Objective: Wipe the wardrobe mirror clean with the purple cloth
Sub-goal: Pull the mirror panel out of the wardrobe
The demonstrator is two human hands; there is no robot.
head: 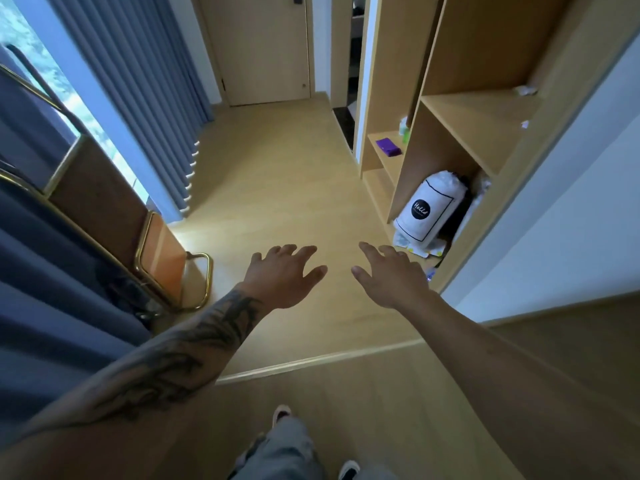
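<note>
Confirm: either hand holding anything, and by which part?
Nothing held. Left hand and right hand are open and empty; the folded purple cloth lies on a wooden wardrobe shelf.

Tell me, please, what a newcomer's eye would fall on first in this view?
Two bare, empty hands stretch forward over the wooden floor, the left hand on a tattooed forearm, the right hand beside it. Beyond them, a purple cloth lies on an open wardrobe shelf, and a white bag sits lower down.

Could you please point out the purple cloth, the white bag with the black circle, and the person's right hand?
purple cloth (388, 147): head view, middle of its folded top face.
white bag (429, 206): head view, its printed front.
right hand (393, 277): head view, back of the hand.
</note>
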